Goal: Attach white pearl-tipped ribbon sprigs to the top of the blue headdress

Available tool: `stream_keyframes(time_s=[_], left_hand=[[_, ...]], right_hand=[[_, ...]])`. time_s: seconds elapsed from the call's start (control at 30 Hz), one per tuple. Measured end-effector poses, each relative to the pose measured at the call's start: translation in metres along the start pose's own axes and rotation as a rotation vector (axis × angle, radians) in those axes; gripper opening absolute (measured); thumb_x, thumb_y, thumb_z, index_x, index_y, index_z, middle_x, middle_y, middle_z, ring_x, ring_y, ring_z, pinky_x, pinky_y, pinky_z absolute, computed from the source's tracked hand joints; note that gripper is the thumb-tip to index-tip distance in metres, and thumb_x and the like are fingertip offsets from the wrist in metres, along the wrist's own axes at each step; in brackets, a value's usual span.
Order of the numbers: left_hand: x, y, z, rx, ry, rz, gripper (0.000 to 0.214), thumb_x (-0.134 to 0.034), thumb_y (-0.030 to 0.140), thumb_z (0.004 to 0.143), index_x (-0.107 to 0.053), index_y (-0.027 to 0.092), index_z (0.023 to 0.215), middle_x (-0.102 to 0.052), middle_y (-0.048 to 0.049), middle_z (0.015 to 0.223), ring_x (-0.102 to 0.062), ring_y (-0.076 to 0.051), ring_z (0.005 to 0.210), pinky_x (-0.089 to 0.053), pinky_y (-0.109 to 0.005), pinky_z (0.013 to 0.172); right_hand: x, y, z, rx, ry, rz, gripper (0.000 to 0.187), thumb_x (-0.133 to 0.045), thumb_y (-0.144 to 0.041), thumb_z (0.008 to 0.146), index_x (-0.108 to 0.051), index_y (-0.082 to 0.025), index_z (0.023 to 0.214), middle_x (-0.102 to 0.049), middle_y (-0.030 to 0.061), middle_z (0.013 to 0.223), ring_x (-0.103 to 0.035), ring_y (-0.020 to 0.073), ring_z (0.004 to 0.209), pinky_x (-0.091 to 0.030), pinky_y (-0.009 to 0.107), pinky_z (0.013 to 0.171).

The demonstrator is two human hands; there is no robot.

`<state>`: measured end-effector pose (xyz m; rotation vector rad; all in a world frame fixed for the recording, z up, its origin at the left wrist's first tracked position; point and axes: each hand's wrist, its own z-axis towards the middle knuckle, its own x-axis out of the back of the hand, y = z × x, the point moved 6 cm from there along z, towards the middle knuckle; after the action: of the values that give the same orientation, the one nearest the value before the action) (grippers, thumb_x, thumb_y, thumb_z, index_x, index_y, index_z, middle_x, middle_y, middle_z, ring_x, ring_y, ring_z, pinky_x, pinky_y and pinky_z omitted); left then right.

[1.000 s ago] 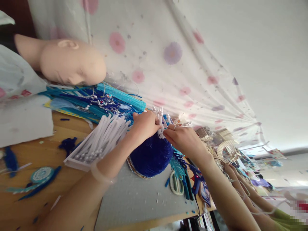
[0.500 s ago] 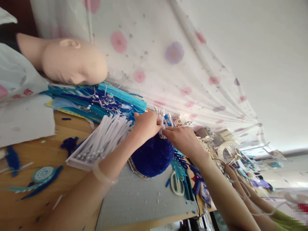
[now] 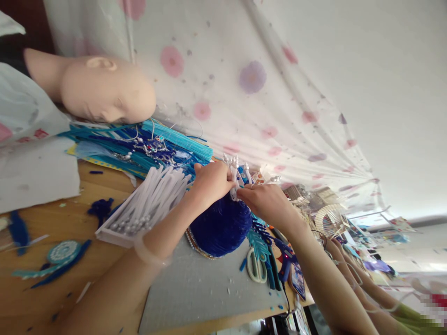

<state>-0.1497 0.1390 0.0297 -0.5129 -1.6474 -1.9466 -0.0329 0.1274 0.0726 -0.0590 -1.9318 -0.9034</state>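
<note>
A dark blue velvet cap-shaped piece, with a beaded trim along its lower edge, rests on a grey board. White pearl-tipped stems stand up at its far rim. My left hand reaches over the cap, thumb and fingers closed around these stems. From the other side my right hand pinches at the stems' lower end, close against the velvet. The fingertips hide part of the contact. Left of the cap lies an open white box of loose white stems with pearl-like tips.
Blue tassels and a mannequin head lie at the back left. Scissors, a glue gun and a phone are at the right. Another person's arms extend beyond my right arm.
Almost nothing differs. My right hand has shifted very slightly at the stems, and both hands keep their hold.
</note>
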Motion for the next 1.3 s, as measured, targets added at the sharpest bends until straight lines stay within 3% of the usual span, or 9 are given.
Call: stream_keyframes(time_s=[0.17, 0.43, 0.73, 1.0, 1.17, 1.3], left_hand=[[-0.001, -0.001, 0.002, 0.001, -0.004, 0.005, 0.016, -0.069, 0.034, 0.084, -0.079, 0.021, 0.080, -0.081, -0.0090, 0.087, -0.071, -0.033, 0.096, -0.038, -0.051, 0.093], [-0.001, -0.001, 0.001, -0.005, 0.000, 0.006, 0.015, -0.069, 0.033, 0.084, -0.079, 0.022, 0.080, -0.081, -0.0088, 0.087, -0.071, -0.033, 0.096, -0.039, -0.051, 0.093], [-0.001, -0.001, 0.002, 0.007, 0.002, 0.008, 0.016, -0.069, 0.034, 0.084, -0.080, 0.021, 0.083, -0.081, -0.0092, 0.090, -0.071, -0.034, 0.098, -0.039, -0.052, 0.093], [0.002, 0.001, -0.002, -0.006, 0.014, 0.008, 0.017, -0.069, 0.032, 0.085, -0.081, 0.019, 0.084, -0.081, -0.0089, 0.089, -0.071, -0.032, 0.097, -0.038, -0.047, 0.094], [0.001, 0.000, 0.000, 0.002, 0.010, 0.016, 0.017, -0.071, 0.033, 0.083, -0.080, 0.019, 0.081, -0.081, -0.0089, 0.087, -0.071, -0.032, 0.095, -0.039, -0.048, 0.092], [-0.001, -0.001, 0.002, 0.001, 0.009, 0.015, 0.017, -0.070, 0.034, 0.083, -0.079, 0.021, 0.079, -0.081, -0.0086, 0.087, -0.071, -0.031, 0.096, -0.039, -0.048, 0.093]], right_hand=[[0.000, 0.001, -0.002, -0.011, -0.023, 0.035, 0.023, -0.048, -0.010, 0.096, -0.069, -0.017, 0.090, -0.074, 0.0051, 0.082, -0.063, 0.0159, 0.064, -0.020, 0.031, 0.054], [0.002, 0.008, -0.004, -0.025, 0.077, 0.165, 0.029, -0.045, -0.023, 0.102, -0.071, -0.018, 0.090, -0.074, 0.0065, 0.080, -0.066, 0.0173, 0.070, -0.029, 0.030, 0.059], [-0.009, 0.004, 0.001, -0.048, 0.072, 0.007, 0.028, -0.045, -0.022, 0.102, -0.068, -0.016, 0.087, -0.071, 0.0054, 0.078, -0.061, 0.0151, 0.061, -0.017, 0.031, 0.053], [-0.008, -0.006, -0.007, 0.128, 0.113, -0.122, 0.028, -0.044, -0.002, 0.095, -0.067, -0.016, 0.087, -0.064, 0.0025, 0.070, -0.049, 0.0132, 0.053, -0.016, 0.032, 0.051], [-0.004, -0.019, -0.020, 0.325, 0.327, -0.273, 0.035, -0.039, -0.001, 0.097, -0.068, -0.014, 0.082, -0.061, 0.0020, 0.063, -0.047, 0.0130, 0.050, -0.018, 0.034, 0.049], [-0.002, -0.019, -0.027, 0.353, 0.424, -0.228, 0.037, -0.037, -0.003, 0.100, -0.068, -0.014, 0.082, -0.060, 0.0017, 0.061, -0.047, 0.0129, 0.048, -0.022, 0.034, 0.048]])
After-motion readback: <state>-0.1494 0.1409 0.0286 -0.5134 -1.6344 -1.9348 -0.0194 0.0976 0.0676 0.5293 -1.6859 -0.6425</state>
